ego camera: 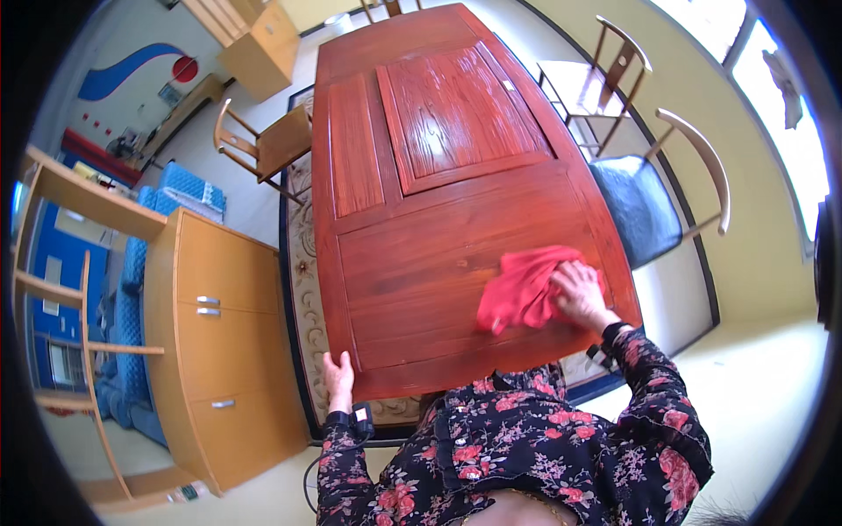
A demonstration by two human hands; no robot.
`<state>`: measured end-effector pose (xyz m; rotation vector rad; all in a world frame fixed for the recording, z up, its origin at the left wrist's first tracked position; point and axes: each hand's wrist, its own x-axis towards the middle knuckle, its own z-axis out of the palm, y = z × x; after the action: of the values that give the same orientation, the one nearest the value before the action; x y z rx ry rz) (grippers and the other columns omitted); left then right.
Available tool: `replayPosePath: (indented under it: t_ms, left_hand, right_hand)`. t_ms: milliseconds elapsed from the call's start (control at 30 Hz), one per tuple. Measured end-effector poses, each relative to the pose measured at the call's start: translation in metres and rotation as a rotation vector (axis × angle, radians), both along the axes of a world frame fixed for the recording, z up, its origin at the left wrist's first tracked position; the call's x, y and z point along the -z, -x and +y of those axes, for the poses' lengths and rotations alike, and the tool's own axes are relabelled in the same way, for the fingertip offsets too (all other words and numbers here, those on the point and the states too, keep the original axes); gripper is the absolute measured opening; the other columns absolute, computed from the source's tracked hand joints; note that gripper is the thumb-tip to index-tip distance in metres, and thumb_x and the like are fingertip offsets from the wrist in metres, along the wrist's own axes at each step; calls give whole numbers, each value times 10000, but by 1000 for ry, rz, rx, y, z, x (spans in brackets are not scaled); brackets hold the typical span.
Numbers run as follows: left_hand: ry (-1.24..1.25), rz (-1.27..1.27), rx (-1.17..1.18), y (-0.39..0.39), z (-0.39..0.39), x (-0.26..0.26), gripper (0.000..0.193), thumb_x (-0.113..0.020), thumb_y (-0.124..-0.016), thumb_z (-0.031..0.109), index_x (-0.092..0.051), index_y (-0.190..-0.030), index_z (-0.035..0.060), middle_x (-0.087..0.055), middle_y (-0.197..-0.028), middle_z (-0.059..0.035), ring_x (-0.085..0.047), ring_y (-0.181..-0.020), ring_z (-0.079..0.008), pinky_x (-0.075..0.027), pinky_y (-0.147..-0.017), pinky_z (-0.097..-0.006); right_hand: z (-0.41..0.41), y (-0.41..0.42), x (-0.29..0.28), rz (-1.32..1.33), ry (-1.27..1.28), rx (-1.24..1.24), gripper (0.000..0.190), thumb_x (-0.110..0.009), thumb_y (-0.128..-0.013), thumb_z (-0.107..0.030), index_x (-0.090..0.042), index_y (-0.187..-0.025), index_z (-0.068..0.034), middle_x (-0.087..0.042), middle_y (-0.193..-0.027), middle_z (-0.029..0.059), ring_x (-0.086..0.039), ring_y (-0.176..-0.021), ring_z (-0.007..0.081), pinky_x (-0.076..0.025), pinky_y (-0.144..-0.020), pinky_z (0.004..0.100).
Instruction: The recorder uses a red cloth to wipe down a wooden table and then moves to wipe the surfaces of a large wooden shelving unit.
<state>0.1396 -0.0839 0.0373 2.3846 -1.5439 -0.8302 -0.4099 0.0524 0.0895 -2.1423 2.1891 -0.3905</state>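
Observation:
A long reddish-brown wooden table [421, 263] stretches away before me, with recessed panels and visible grain. Near its front right corner my right hand [580, 292] presses down on a crumpled red cloth [526, 289] that lies spread on the tabletop. The fingers rest over the cloth's right part. At the front left corner, my left hand [339, 378] is against the table's edge with thumb and fingers apart, holding nothing that I can see. A small device with a cable is strapped at the left wrist.
A patterned rug [302, 263] lies under the table. On the right stand a chair with a dark cushion [638, 207] and a wooden chair [618, 66]; another wooden chair [276, 148] is on the left. A wooden cabinet [227, 348] stands at the left, with blue sofas [191, 191] beyond.

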Motion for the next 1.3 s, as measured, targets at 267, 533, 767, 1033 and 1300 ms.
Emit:
replayPosePath:
  t_ms: [267,533,767,1033,1300]
  left_hand:
    - [-169,104,239,76,10,13,943,-575,-810,623,-274,-1399,-50,-421,-1365,-297,-431,-1268,-390,-359,-1042,-427]
    - [-213,145,402,90,10,-1,1044,-536,-795,697,-247,-1409,-96,-444,-1359,-283,-437,-1271,-376,-353,-1049,-393]
    - [-323,171,490,80,4,-4,954,-516,-834,663,-289,-1404,-68,-425,-1391,-250,-409,-1294,-356,-319,-1073,-374]
    - [-383,223,562,72,2,0,988,-500,-829,688,-257,-1412,-71,-417,-1400,-248,-403,-1300,-357,-315,-1073,-373]
    - [-508,189,555,73,-1,-10,895,-493,-865,644,-334,-1378,-72,-458,-1366,-231,-455,-1253,-324,-352,-1035,-372]
  right_hand:
    - [-24,-6,52,-48,-149,669,705,-608,-777,-587,-499,-1310,-138,-395,-1414,189,-328,-1313,398,-273,-1030,561]
    - [-36,-147,12,-300,-10,-284,516,-694,-693,-359,-547,-1153,-175,-460,-1273,109,-404,-1229,329,-331,-969,527]
    - [34,-51,-9,-241,-107,-292,346,-662,-665,-234,-594,-994,-156,-533,-1060,74,-527,-1021,289,-422,-826,460]
    - [49,105,47,77,-187,1260,575,-463,-881,-483,-448,-1358,-163,-398,-1414,117,-340,-1319,320,-308,-1010,559]
    - [-61,-30,30,-90,173,430,306,-602,-725,-271,-602,-1009,-155,-551,-1133,77,-501,-1085,303,-414,-844,503]
